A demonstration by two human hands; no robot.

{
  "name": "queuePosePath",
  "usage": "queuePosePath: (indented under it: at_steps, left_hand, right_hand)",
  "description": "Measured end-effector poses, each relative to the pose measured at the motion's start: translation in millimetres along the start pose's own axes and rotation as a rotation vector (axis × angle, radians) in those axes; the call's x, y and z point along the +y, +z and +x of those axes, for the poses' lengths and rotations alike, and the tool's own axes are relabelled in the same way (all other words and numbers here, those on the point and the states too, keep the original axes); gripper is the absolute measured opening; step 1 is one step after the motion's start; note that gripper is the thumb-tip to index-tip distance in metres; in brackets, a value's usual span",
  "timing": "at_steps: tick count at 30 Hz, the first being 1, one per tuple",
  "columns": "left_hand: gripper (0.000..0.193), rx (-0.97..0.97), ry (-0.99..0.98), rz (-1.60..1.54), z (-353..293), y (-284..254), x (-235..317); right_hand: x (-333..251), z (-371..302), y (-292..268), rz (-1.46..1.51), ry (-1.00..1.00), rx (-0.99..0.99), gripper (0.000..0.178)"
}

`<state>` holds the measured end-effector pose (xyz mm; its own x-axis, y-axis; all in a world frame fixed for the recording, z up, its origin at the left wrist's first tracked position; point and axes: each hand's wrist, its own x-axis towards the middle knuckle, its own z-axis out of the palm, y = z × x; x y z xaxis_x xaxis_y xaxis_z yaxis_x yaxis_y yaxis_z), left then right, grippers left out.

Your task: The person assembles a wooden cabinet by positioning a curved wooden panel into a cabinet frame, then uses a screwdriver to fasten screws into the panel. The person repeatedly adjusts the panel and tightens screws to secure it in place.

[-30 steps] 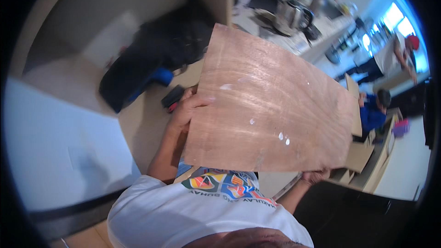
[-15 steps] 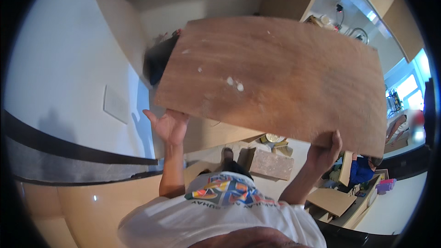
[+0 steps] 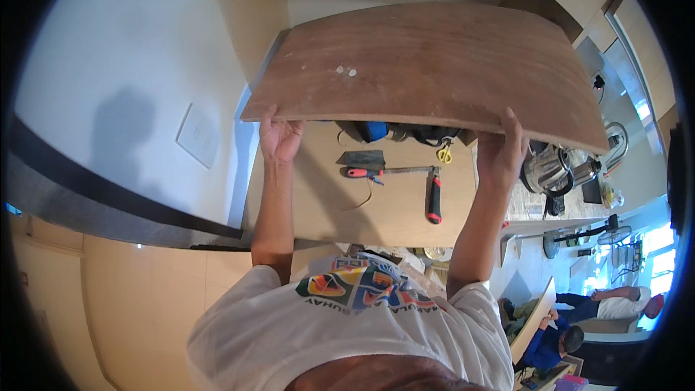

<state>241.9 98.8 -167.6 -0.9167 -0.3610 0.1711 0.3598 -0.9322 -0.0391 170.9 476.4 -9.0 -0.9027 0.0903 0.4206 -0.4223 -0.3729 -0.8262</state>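
Note:
A large brown plywood board (image 3: 434, 65) with a few white spots is raised in front of me, its near edge tilted slightly down to the right. My left hand (image 3: 282, 139) grips the near edge close to the left corner, thumb on top and fingers mostly hidden underneath. Further right along the same edge, my right hand (image 3: 504, 146) grips it too, its thumb over the top. Below the board is a light wooden surface (image 3: 311, 203). On it are a dark flat blade (image 3: 362, 158), a bar tool with a black and red handle (image 3: 434, 201) and yellow-handled scissors (image 3: 444, 153).
A pale wall with a white panel (image 3: 198, 135) stands close on the left. At right, a metal kettle (image 3: 546, 170) sits on a counter. Two people are at lower right, one in blue (image 3: 544, 344) holding a panel, one in white (image 3: 621, 306).
The board has moved away from me and leftward, with both arms reaching further. My left hand, earlier spread beneath the edge, now grips it. The tools have come into view.

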Motion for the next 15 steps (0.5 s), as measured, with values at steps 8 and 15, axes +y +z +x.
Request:
queuePosePath:
  at_steps: [8,15]
  left_hand:
    - [0.046,-0.15,0.059,0.387,100.2,75.3,18.4]
    - [0.053,-0.166,0.135,0.609,147.6,100.7,26.0]
  right_hand:
    - [61.1,117.7,15.3,0.482,0.108,-0.201,0.033]
    - [88.7,156.6,26.9,0.583,0.079,-0.196,0.036]
